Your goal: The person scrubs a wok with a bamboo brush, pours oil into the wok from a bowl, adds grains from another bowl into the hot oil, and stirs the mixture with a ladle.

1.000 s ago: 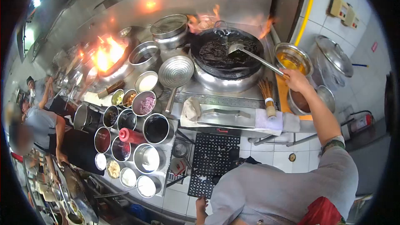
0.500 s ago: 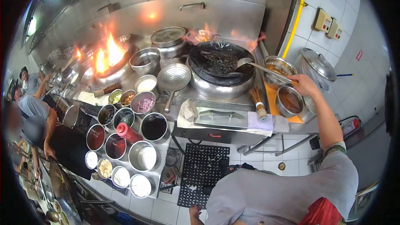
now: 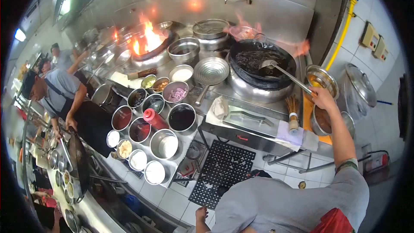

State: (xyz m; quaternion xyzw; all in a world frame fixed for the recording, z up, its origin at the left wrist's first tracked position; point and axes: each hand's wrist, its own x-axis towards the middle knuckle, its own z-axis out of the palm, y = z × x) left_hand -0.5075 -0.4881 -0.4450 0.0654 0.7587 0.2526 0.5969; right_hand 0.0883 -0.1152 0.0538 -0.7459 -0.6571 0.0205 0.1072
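Note:
My right hand (image 3: 323,98) is closed round the handle end of a long metal wok ladle (image 3: 290,77). The ladle's bowl rests in the dark food (image 3: 261,58) inside a large black wok (image 3: 241,72) on the right burner. Flames lick up behind the wok. My left hand (image 3: 201,212) hangs low beside my body, over the floor by the black rubber mat (image 3: 225,170). Its fingers look curled in, with nothing visible in them. A bamboo wok brush (image 3: 293,114) stands on the counter edge between the wok and my right forearm.
A perforated strainer (image 3: 211,71) lies left of the wok. Pots of sauces and seasonings crowd a side table, with a red squeeze bottle (image 3: 155,118) among them. Tall flames (image 3: 149,39) rise from another wok. At left, a co-worker (image 3: 64,90) holds a wok (image 3: 78,164).
The view has swung left, so the stove appears further right and more co-workers show. My right hand keeps the ladle in the wok. My left hand still hangs low.

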